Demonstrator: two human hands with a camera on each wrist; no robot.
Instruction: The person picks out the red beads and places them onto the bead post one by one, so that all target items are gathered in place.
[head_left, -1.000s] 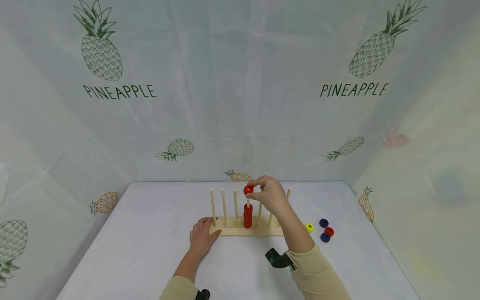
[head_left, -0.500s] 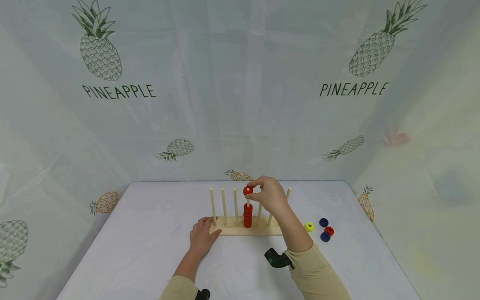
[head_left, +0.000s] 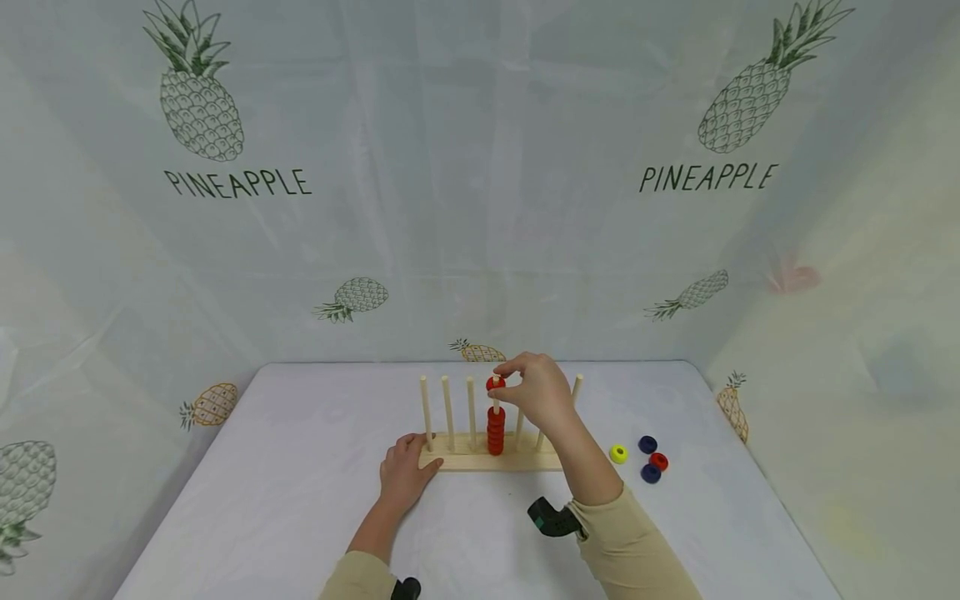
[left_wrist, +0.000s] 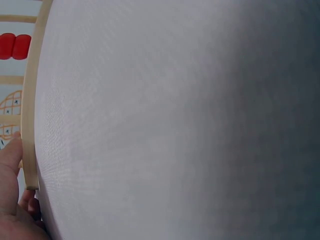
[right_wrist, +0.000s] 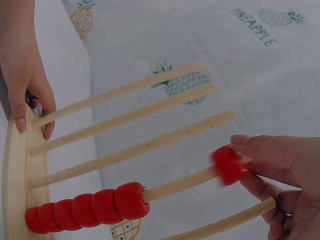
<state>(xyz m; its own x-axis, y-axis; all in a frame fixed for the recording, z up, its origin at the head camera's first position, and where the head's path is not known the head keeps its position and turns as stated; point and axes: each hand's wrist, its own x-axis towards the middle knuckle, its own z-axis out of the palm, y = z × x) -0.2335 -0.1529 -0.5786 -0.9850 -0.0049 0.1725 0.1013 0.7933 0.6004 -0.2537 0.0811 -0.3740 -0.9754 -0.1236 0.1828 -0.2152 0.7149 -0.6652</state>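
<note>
A wooden peg rack (head_left: 471, 463) with a row of upright pegs stands on the table. One peg carries a stack of red beads (right_wrist: 105, 207). My left hand (head_left: 405, 473) grips the rack's left end, thumb in front and fingers behind, as the left wrist view also shows. At the top of the stacked peg, another red bead (right_wrist: 228, 165) sits around the peg, apart from the stack below. My right hand (head_left: 542, 392) has thumb and forefinger at this bead's edges. The peg's tip shows past the bead.
To the right of the rack lie a yellow bead (head_left: 618, 454), a red bead (head_left: 658, 462) and two dark blue beads (head_left: 650, 474). Right pegs are partly behind the right arm. A pineapple-print sheet (head_left: 480, 208) hangs behind the table.
The red bead at the right fingertips has come slightly down onto its peg, so the peg's tip now shows through it. The left hand and the rack stay where they were.
</note>
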